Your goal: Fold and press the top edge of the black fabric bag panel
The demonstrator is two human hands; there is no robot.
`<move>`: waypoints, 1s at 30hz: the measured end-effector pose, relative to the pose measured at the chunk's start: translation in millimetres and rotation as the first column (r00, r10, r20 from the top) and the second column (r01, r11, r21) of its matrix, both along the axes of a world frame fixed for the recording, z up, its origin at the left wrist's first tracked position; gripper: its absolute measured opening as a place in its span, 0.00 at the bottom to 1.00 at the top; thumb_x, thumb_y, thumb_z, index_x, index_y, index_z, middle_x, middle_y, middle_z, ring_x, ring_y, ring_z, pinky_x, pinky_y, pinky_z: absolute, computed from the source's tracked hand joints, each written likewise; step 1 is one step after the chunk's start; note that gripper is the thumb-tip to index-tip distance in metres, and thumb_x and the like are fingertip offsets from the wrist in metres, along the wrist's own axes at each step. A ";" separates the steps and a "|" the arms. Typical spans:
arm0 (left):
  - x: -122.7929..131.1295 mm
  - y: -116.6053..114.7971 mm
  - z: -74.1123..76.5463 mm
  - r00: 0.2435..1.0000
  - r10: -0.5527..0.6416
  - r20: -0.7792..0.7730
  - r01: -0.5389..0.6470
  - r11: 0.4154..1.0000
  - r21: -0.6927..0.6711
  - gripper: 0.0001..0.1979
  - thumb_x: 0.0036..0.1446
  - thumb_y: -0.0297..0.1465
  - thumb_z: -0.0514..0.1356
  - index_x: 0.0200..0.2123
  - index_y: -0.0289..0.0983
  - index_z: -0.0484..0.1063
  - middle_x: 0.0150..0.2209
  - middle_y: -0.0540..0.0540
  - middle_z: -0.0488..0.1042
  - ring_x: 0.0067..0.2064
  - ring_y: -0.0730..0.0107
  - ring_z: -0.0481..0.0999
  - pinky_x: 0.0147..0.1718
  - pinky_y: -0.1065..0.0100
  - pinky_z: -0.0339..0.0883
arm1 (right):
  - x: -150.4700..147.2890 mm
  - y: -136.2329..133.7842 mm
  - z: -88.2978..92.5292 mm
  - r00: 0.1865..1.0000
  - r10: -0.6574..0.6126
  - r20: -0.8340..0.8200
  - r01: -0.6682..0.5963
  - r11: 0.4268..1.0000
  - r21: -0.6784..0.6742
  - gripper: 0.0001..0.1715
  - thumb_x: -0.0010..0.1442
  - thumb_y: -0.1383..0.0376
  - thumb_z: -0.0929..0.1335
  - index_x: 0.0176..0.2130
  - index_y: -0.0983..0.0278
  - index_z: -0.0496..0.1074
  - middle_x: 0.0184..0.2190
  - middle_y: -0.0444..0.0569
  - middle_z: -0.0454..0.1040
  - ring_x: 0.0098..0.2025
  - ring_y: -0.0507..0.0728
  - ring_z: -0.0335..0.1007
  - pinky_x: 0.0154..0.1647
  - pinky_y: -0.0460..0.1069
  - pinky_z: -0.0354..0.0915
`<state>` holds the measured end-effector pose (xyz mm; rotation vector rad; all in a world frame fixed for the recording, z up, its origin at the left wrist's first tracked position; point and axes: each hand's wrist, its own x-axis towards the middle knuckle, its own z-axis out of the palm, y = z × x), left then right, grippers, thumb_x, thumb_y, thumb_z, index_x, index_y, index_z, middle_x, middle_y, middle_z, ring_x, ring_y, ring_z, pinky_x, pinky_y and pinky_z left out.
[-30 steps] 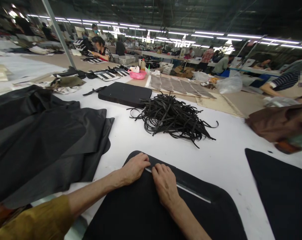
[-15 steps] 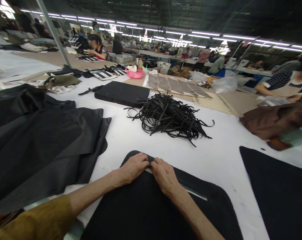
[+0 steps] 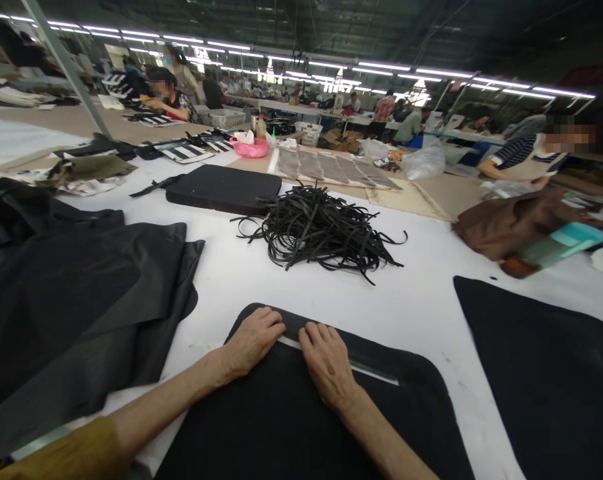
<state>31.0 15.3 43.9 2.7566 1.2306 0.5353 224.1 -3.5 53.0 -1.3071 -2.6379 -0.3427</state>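
- Panel [image 3: 286,413], black, lies on the white bench [image 3: 424,307] right before the person, its near end out of view.
- Left hand [image 3: 255,340]: fingers bent, tips on the band [image 3: 381,357] along the panel's far edge; whether it pinches anything, I cannot tell.
- Right hand [image 3: 328,363]: just beside the left, fingers likewise bent onto the band, thumb hidden; grip cannot be told either.
- White line [image 3: 374,375] shows between the hands and again right of them; slit or strip, unclear.
- Step in hand, as I judge it: working the band by finger along that line.
- Next move, likewise judged, calls for even pressure and the band kept straight along the uncovered stretch at right.
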 end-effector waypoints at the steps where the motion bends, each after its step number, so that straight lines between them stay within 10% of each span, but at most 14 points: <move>1: -0.2 -0.5 0.1 1.000 -0.002 0.000 0.002 1.000 0.007 0.09 0.60 0.25 0.49 0.36 0.36 0.68 0.37 0.45 0.67 0.39 0.65 0.64 0.40 0.64 0.62 | 7.0 -2.6 0.9 1.000 -0.020 -0.001 0.020 1.000 -0.009 0.10 0.57 0.74 0.63 0.39 0.64 0.67 0.34 0.49 0.67 0.36 0.57 0.60 0.36 0.52 0.56; 12: -3.6 1.5 -2.7 0.998 -0.039 0.049 0.039 0.999 -0.005 0.11 0.60 0.23 0.47 0.36 0.37 0.68 0.40 0.44 0.66 0.41 0.65 0.65 0.41 0.64 0.61 | 86.4 -26.1 -0.2 0.949 -0.256 -0.186 0.228 0.960 -0.162 0.10 0.60 0.72 0.60 0.39 0.63 0.68 0.35 0.48 0.67 0.38 0.55 0.62 0.39 0.48 0.60; 30: 3.1 4.6 11.8 0.986 0.054 0.157 -0.016 0.973 -0.232 0.08 0.59 0.25 0.49 0.31 0.37 0.66 0.37 0.47 0.66 0.40 0.67 0.63 0.41 0.65 0.61 | 103.6 -21.4 9.4 0.816 -0.447 -0.366 0.221 0.827 -0.517 0.09 0.61 0.66 0.60 0.29 0.59 0.65 0.30 0.41 0.67 0.32 0.51 0.65 0.34 0.46 0.60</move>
